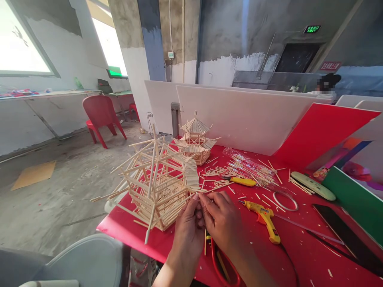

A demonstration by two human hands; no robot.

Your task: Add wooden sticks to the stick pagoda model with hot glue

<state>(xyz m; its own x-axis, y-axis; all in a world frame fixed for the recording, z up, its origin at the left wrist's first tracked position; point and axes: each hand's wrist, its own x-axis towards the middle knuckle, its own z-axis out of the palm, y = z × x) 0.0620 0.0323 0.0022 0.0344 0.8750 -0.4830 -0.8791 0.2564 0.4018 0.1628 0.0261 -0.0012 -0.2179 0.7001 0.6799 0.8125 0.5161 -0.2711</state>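
A half-built pavilion model of thin wooden sticks [154, 191] stands at the table's left edge, with one strip of its roof [191, 174] covered in sticks laid side by side. At the lower end of that strip, my left hand [190, 219] pinches a wooden stick between thumb and finger. My right hand [223, 215] is closed in a pinch right beside it, at the same stick; the fingertips hide most of the piece. Below my right hand lie red-handled cutters [226, 266], partly covered. A second pavilion model [196, 139] with a full roof stands behind.
On the red table [254, 259] are a yellow glue gun [265, 219], a yellow utility knife [242, 181], a bag of sticks [254, 167], a tape ring [285, 200], a green oval case [312, 185] and a black phone-like slab [344, 231]. White boards [233, 119] stand behind. Loose sticks are scattered about.
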